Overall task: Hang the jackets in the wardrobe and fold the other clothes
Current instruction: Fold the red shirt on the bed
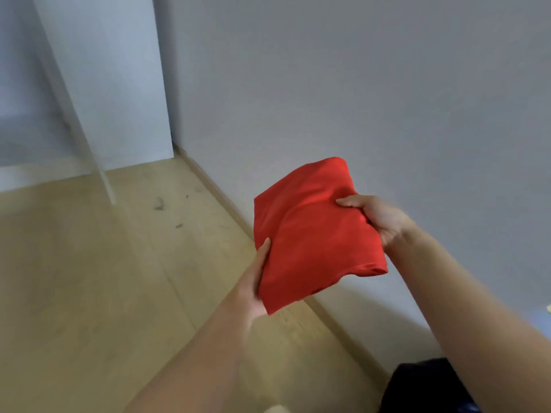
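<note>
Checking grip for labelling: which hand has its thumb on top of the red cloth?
The right hand: its thumb lies across the folded red cloth; the left hand supports its edge.

Wooden floor (89,278), grey wall (357,84), skirting board (214,189).

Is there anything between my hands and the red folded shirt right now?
No. Both hands are already on the red folded shirt: the left hand holds its near edge, the right hand grips its right side.

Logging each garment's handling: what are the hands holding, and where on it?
A folded red garment: left hand grips its near-left edge, right hand its right edge.
</note>
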Available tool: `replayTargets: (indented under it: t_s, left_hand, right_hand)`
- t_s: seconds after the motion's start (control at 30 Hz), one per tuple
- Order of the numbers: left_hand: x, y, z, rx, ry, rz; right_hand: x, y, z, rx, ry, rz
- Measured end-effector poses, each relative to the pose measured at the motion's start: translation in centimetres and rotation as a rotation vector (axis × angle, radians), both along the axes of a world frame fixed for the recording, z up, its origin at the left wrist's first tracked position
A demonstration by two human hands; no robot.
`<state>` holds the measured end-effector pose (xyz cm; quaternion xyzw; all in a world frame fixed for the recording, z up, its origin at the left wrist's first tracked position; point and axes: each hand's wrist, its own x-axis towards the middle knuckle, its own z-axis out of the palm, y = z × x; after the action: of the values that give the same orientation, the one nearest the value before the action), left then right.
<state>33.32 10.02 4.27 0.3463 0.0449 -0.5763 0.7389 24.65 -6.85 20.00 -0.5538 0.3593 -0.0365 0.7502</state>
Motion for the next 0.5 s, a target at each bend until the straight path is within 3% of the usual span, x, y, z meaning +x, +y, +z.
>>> replayTargets:
  t_s: [0.23, 0.37, 0.5]
  left_hand:
    - [14.4, 2.0, 2.5, 0.164, -0.082, 0.204]
    - [18.8, 5.3, 10.0, 0.268, -0.093, 0.192]
    - [22.9, 10.9, 21.4, 0.398, -0.156, 0.153]
  right_hand:
    - [15.1, -1.0, -2.1, 0.093, 0.036, 0.086]
    - [19.1, 0.9, 2.9, 0.102, 0.104, 0.07]
    - [23.0, 5.1, 12.3, 0.103, 0.14, 0.069]
